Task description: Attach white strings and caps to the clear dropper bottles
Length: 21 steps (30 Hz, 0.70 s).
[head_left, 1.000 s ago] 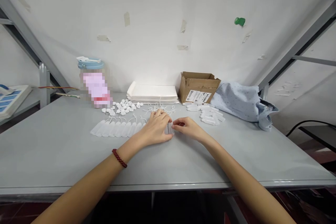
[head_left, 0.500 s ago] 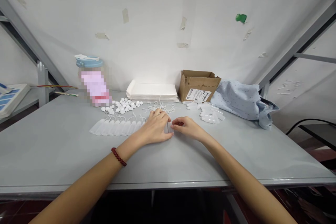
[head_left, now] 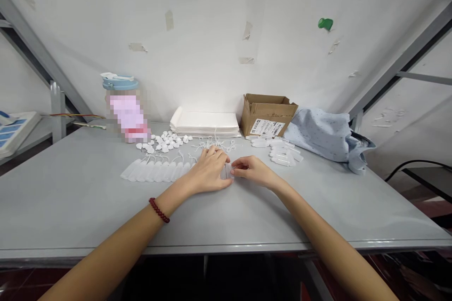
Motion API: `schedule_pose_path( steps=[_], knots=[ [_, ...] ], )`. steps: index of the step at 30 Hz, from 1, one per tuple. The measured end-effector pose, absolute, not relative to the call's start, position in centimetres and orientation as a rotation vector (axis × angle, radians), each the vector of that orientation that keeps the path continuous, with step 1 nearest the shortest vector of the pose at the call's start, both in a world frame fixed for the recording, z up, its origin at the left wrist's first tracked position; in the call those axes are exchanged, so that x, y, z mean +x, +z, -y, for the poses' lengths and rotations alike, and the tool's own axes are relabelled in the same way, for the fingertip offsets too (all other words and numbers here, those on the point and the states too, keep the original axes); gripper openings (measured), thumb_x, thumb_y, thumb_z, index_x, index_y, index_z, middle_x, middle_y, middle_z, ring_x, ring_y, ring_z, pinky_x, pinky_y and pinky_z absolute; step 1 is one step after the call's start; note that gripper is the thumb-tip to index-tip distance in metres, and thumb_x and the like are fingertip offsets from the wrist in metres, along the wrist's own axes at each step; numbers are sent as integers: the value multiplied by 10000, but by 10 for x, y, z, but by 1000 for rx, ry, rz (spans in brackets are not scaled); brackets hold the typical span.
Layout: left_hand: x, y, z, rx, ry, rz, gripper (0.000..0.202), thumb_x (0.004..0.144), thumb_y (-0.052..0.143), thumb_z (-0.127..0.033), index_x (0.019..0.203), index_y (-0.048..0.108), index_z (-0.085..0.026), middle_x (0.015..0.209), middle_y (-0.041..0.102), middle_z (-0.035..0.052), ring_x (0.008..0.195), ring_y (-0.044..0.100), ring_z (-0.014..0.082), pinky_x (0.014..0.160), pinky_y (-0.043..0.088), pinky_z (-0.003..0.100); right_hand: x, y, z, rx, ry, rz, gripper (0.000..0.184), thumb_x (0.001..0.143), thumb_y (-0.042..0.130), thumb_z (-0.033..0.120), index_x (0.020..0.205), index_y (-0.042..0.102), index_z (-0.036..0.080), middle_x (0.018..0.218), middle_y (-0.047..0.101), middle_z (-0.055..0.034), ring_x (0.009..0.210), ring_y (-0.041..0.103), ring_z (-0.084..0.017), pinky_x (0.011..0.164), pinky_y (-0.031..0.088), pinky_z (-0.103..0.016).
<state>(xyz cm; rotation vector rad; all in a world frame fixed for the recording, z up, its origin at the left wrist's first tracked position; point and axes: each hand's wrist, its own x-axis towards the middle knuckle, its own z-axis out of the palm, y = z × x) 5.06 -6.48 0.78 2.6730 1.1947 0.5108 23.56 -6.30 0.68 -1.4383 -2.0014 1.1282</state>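
Observation:
My left hand (head_left: 209,169) curls over small translucent plastic pieces (head_left: 223,174), its thumb and fingers closed around them on the table. My right hand (head_left: 253,171) meets it from the right, thumb and fingertips pinching the edge of a similar piece (head_left: 229,168). The left hand partly hides these pieces. To the left lies a neat row of translucent plastic sleeves (head_left: 155,171), overlapping side by side, with white strings (head_left: 164,157) at their far ends. Tangled white string loops (head_left: 226,146) lie just beyond my hands.
Small white pieces (head_left: 169,141) are heaped behind the row. Loose clear sleeves (head_left: 282,155) lie at right, before a cardboard box (head_left: 264,115) and blue cloth (head_left: 318,134). A white paper stack (head_left: 206,122) and a blue-lidded container (head_left: 120,84) stand against the wall.
Almost nothing differs. My right fingertips have shifted very slightly at the plastic piece, while my left hand stays in place.

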Motion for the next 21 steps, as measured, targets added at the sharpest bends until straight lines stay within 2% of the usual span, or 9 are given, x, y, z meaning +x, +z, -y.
schedule_pose_path(
  steps=[9, 21],
  knots=[
    [51, 8, 66, 2664, 507, -1171, 333, 742, 610, -365, 1001, 536, -171, 1053, 602, 92, 1093, 428, 298, 890, 357, 436, 234, 10, 64, -1473, 1144, 1974, 275, 717, 633, 273, 925, 687, 102, 717, 642, -27, 685, 542, -152, 650, 418, -278],
    [51, 7, 65, 2643, 503, -1140, 309, 739, 621, -336, 984, 523, -175, 1045, 602, 86, 1084, 435, 291, 875, 364, 433, 234, 9, 64, -1466, 1181, 1971, 292, 715, 636, 284, 936, 687, 100, 709, 627, -19, 682, 535, -145, 649, 410, -276]
  ],
)
